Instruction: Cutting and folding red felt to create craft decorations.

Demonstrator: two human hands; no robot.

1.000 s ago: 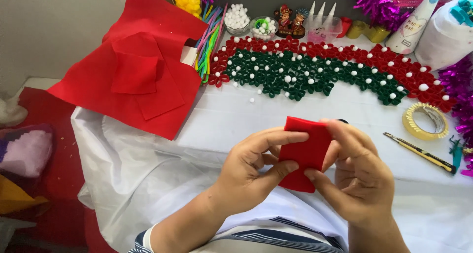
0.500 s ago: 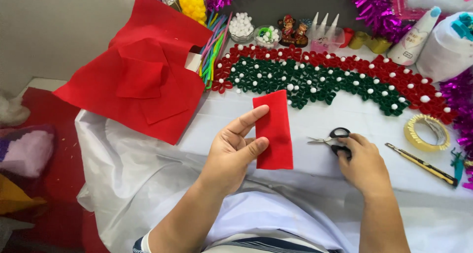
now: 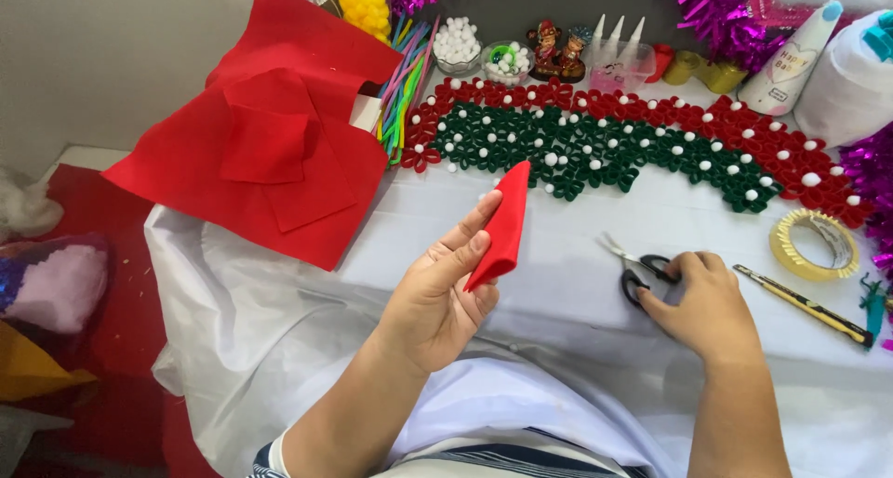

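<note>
Between the thumb and fingers of the left hand (image 3: 437, 297) stands a folded piece of red felt (image 3: 503, 225), pinched and lifted above the white-covered counter (image 3: 558, 283). Off to its right, the right hand (image 3: 712, 306) rests on the counter, fingers curled through the black handles of small scissors (image 3: 637, 266). Just right of that hand lies a yellow utility knife (image 3: 805, 292), with a roll of tape (image 3: 817, 245) beyond it.

The felt piece (image 3: 502, 229) stood up in the left hand (image 3: 437, 297), left of the scissors (image 3: 638, 269). The right hand (image 3: 709, 303) rested on the scissors on the table (image 3: 558, 283). The tape roll (image 3: 811, 245) and the knife (image 3: 805, 292) lay further right, the flower garland (image 3: 605, 139) behind.
</note>
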